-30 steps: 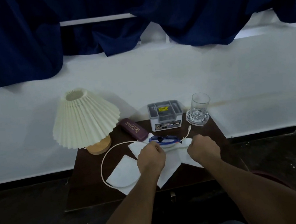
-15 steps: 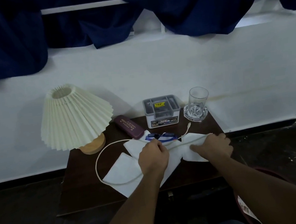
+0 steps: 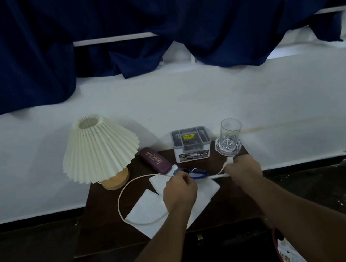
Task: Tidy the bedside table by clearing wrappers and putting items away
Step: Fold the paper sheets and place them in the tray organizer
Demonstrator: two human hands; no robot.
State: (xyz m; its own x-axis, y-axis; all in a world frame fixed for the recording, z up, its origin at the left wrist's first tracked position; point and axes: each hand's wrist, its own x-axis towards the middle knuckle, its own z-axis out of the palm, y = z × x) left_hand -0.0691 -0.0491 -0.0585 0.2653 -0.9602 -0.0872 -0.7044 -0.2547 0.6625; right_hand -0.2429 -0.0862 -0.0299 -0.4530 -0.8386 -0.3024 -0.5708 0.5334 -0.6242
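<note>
On the dark wooden bedside table [image 3: 106,232] a cream lamp cord [image 3: 119,198] loops from the lamp base across white paper wrappers [image 3: 147,211]. My left hand [image 3: 178,190] pinches the cord near the table's middle, beside blue-framed glasses [image 3: 195,173]. My right hand [image 3: 244,168] grips the cord near its plug end [image 3: 229,162], just in front of the glass. The cord is stretched taut between both hands. Part of the wrappers lies hidden under my left hand.
A pleated cream lamp [image 3: 97,149] stands at the back left. A maroon glasses case [image 3: 155,160], a grey-lidded white box [image 3: 190,145] and a clear glass on a crystal coaster [image 3: 229,138] line the back edge. White wall and blue curtains lie behind. A bin rim [image 3: 279,246] shows lower right.
My right hand has slid right and back along the cord to its plug end near the glass, stretching the cord. My left hand has stayed at the middle.
</note>
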